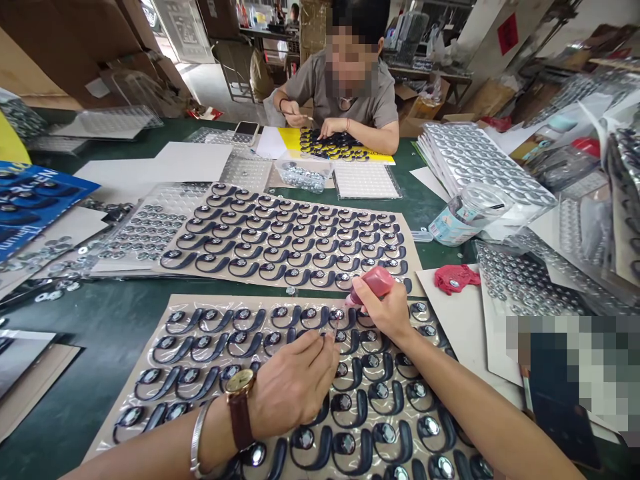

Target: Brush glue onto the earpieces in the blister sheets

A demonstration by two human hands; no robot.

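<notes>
A cardboard sheet [165, 303] lies in front of me, covered with rows of dark blue curved pieces, each carrying a round shiny stone. My right hand [387, 313] is closed around a pink squeeze bottle [373, 283], its thin nozzle pointing down-left at a piece [337, 315] in the top row. My left hand [295, 387], wearing a brown-strapped watch and a metal bangle, rests on the sheet with fingers pinched next to the nozzle tip; what it pinches is too small to name.
A second filled sheet [280, 243] lies beyond on the green table [105, 327]. A person sits opposite, working on a yellow sheet [340, 147]. Clear blister trays [475, 160] stack at right, a red cloth [455, 278] and plastic jar [465, 213] nearby.
</notes>
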